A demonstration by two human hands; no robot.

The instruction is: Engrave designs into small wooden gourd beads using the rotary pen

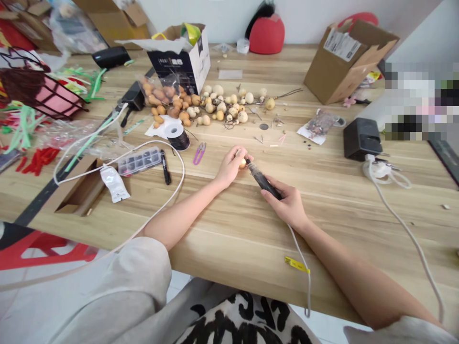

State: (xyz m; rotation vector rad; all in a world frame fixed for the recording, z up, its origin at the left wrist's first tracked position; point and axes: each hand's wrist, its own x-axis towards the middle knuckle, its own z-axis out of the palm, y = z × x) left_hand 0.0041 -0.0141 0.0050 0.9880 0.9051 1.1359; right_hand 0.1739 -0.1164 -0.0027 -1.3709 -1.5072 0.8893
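Observation:
My left hand (231, 168) is closed around a small pale gourd (243, 164), mostly hidden by the fingers. In my right hand (287, 203) is a dark handheld rotary tool (263, 180), its cord running down toward the table's front edge. The tool's tip meets or nearly meets the gourd; whether they touch I cannot tell. Beyond my hands lies a pile of small pale gourds (234, 109), with brown ones (168, 98) to its left, some in a clear bag. Purple thread snips (200, 153) and a spool of black cord (178, 137) lie left of my left hand.
A white cable (183, 165) loops across the left side, around a compartment box (139, 161) and a black marker (165, 167). A black power adapter (363, 138) sits at right. Cardboard boxes (346, 69) and a printed box (175, 62) stand at the back.

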